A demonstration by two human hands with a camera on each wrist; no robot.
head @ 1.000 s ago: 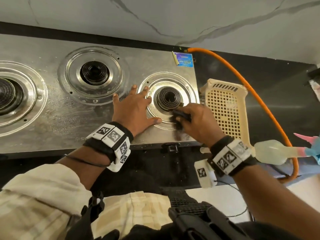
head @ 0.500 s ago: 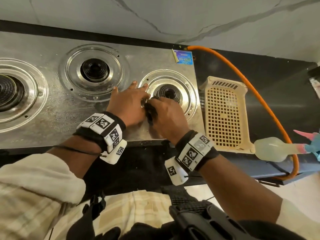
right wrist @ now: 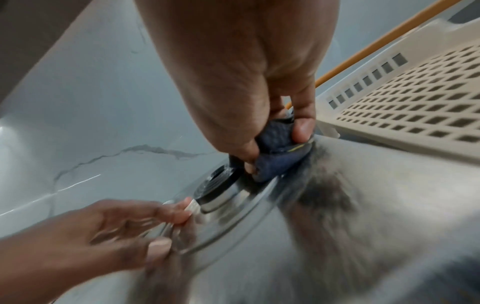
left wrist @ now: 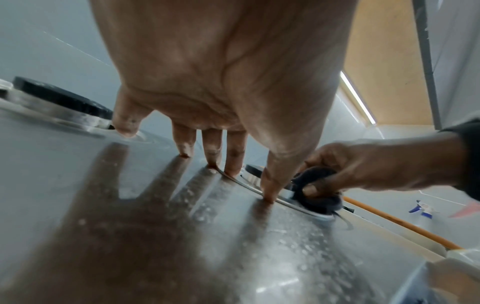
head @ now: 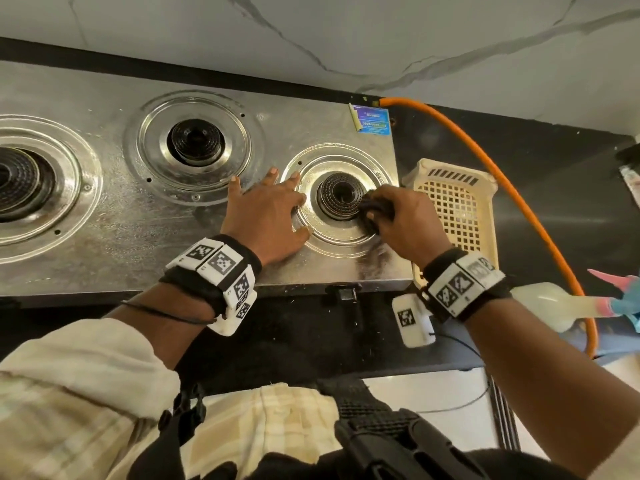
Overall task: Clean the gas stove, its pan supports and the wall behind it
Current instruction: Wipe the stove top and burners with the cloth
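Note:
A steel gas stove (head: pixel 145 233) with three bare burners and no pan supports on it lies before a marble-patterned wall (head: pixel 311 32). My right hand (head: pixel 398 220) grips a dark blue cloth (head: pixel 372 211) (right wrist: pixel 275 162) (left wrist: pixel 315 189) and presses it on the ring of the right burner (head: pixel 341 195), at its right side. My left hand (head: pixel 266 209) lies flat on the stove with fingers spread, its fingertips (left wrist: pixel 269 197) on the left edge of that burner ring.
A cream perforated plastic basket (head: pixel 457 206) sits on the black counter just right of the stove. An orange gas hose (head: pixel 491 174) curves behind it. A white spray bottle (head: pixel 561 306) with a pink and blue head lies at the right edge.
My right hand has swept the cloth from the burner's front-left side round to its right side. The left hand has stayed pressed flat on the stove.

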